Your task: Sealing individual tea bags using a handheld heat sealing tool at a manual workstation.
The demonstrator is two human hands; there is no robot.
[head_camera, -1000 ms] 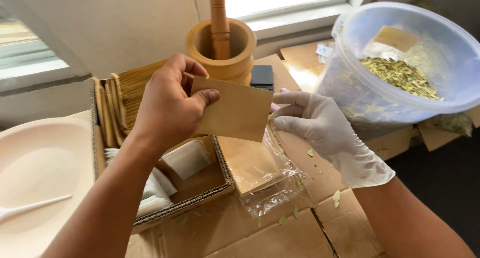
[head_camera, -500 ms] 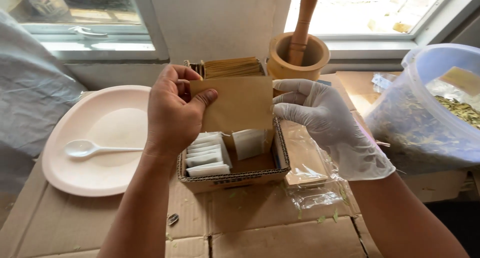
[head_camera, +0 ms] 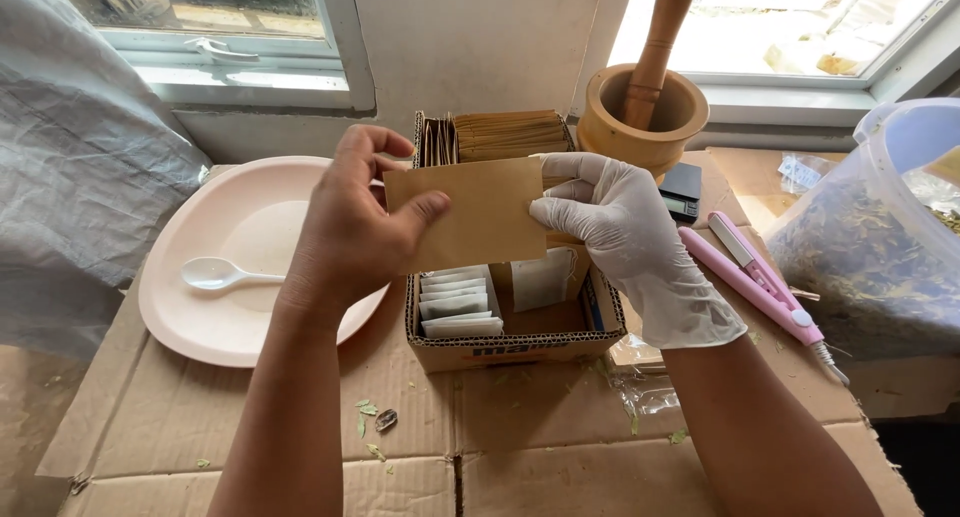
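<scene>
here bare left hand (head_camera: pixel 350 232), latex-gloved right hand (head_camera: pixel 615 222) fingers pinching flat matte kraft-paper envelope (head_camera: pixel 470 217)

1. The brown envelope (head_camera: pixel 480 215) is matt kraft paper, smooth and flat.
2. The right hand (head_camera: pixel 620 232) wears a thin white glove of rubbery material with a slight sheen and fine wrinkles; the left hand (head_camera: pixel 350 239) is bare.
3. The open box (head_camera: pixel 515 342) is rough, matt brown cardboard, as are the flattened cardboard sheets (head_camera: pixel 300 417) beneath it.
4. The white sachets (head_camera: pixel 455 302) in the box look like matt paper.
5. The plate (head_camera: pixel 215 322) is smooth pale pink plastic with a soft sheen; the spoon (head_camera: pixel 215 274) is glossy white plastic.
6. The mortar (head_camera: pixel 640 127) and pestle (head_camera: pixel 655 42) are smooth, matt wood.
7. The tub (head_camera: pixel 880 227) is translucent plastic.
8. The pink sealer tool (head_camera: pixel 755 282) is glossy plastic.
</scene>
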